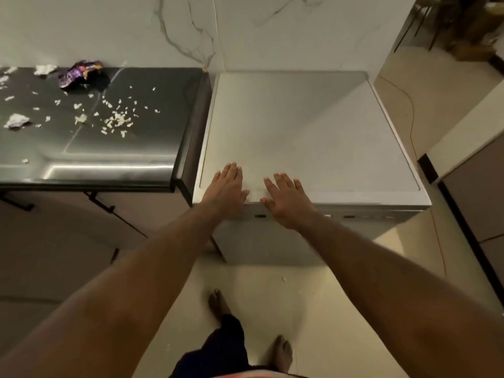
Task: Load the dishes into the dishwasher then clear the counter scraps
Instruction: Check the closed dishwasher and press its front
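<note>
A person stood barefoot on the pale tiled floor (327, 309) in front of a silver dishwasher (300, 126), both arms stretched out over its front edge. The left hand (227, 184) lay flat on the machine's top near the front left corner, fingers straight and close together; the right hand (286, 199) sat just beside it, fingers straight and slightly spread, its palm over the front lip. Neither of the hands held anything, and whether they pressed down could not be told. The dishwasher's front was closed, with a strip of small controls (349, 216) showing under the lip to the right of the hands. The machine stood against a veined marble wall (136, 28), right beside a dark, glossy table (109, 156) on the person's left. Scattered white scraps (117, 120) covered the middle of that table, well apart from the hands. A crumpled purple wrapper (79, 76) lay near the wall, with one wad of white paper (17, 120) at the left edge and another wad (45, 69) behind it.
</note>
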